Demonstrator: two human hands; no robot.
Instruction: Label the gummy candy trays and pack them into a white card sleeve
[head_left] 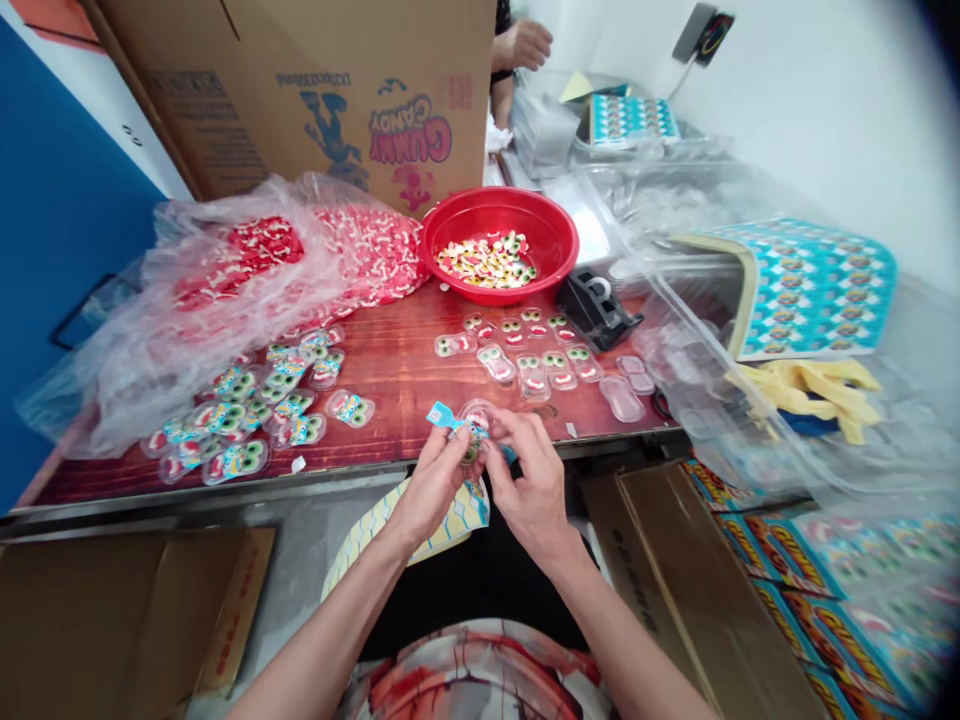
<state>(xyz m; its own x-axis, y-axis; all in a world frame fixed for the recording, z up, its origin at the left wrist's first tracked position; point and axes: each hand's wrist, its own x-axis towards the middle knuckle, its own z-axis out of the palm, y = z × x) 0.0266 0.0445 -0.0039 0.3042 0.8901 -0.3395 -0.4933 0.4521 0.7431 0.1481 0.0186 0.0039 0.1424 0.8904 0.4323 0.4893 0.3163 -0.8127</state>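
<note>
Between my two hands, over the table's front edge, is a small clear plastic candy pack (pixel 474 412) with a blue sticker label (pixel 444 414) lying across it, one end sticking out to the left. My left hand (pixel 439 475) grips the pack from the left, fingers closed. From the right, my right hand (pixel 531 475) pinches it, fingertips bent over its side. Below them, a yellowish label sheet (pixel 442 525) rests on my lap. Several labelled candy packs (pixel 236 460) lie heaped on the left; unlabelled filled packs (pixel 534 378) sit to the right of centre.
A red bowl (pixel 559 255) holds eyeball gummies. Left of it lies a clear bag of red-and-white gummies (pixel 360 245), before a large cardboard box (pixel 300 100). A black tape dispenser (pixel 600 310), empty clear trays (pixel 622 398) and a plastic bin with label sheets (pixel 817 290) stand right. Another person's hand (pixel 527 45) shows behind.
</note>
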